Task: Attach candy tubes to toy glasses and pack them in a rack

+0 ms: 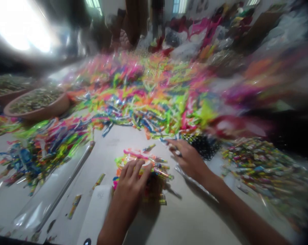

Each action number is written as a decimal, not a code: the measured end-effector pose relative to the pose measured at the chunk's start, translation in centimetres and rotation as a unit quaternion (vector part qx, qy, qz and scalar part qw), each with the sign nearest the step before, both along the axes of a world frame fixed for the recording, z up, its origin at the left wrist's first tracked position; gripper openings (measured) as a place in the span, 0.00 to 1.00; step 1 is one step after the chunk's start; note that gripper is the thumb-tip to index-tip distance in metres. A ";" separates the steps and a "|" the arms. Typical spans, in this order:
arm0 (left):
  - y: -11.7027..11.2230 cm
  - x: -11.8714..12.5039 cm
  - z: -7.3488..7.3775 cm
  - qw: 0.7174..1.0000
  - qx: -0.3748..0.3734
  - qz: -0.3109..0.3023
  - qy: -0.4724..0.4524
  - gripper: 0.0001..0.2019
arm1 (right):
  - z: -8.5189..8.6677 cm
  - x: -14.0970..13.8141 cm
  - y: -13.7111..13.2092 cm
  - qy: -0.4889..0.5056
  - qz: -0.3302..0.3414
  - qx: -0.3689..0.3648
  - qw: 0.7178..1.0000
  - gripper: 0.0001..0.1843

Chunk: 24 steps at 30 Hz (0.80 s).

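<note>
My left hand (135, 175) lies palm down with its fingers stretched over a small pile of bright strips and thin tubes with printed wrappers (163, 173). What is under the palm is hidden. My right hand (184, 154) reaches to the near edge of a big heap of neon plastic strips (149, 105). Its fingers are pinched together, and a small white and dark piece shows between them. A blue strip lies by the fingertips; whether they grip it is unclear. One loose tube (149, 147) rests just beyond the small pile.
At the left stand a round bowl of small pieces (54, 110) and a strip pile (28, 156). Clear plastic sheeting (54, 183) and a white device (96, 211) lie nearer. Right are a black mesh basket (206, 146) and a heap of wrapped tubes (263, 170).
</note>
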<state>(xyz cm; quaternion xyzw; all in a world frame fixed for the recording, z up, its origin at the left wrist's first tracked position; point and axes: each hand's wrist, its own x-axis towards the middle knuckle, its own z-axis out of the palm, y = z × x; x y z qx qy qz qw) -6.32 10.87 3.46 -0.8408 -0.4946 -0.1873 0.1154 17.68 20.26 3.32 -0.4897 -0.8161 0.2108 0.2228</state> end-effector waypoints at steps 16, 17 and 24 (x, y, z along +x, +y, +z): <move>-1.4 2.2 2.2 0.924 -0.086 0.030 -0.371 0.22 | 1.0 -2.5 0.8 0.311 -0.094 -0.033 0.945 0.16; -1.3 2.8 2.5 0.914 -0.090 0.037 -0.393 0.23 | 2.0 -2.7 -0.5 0.433 -0.114 -0.096 0.889 0.18; -1.8 5.6 4.2 0.792 -0.278 -0.025 -0.543 0.10 | 6.4 -2.6 -6.2 0.526 -0.054 -0.259 0.808 0.19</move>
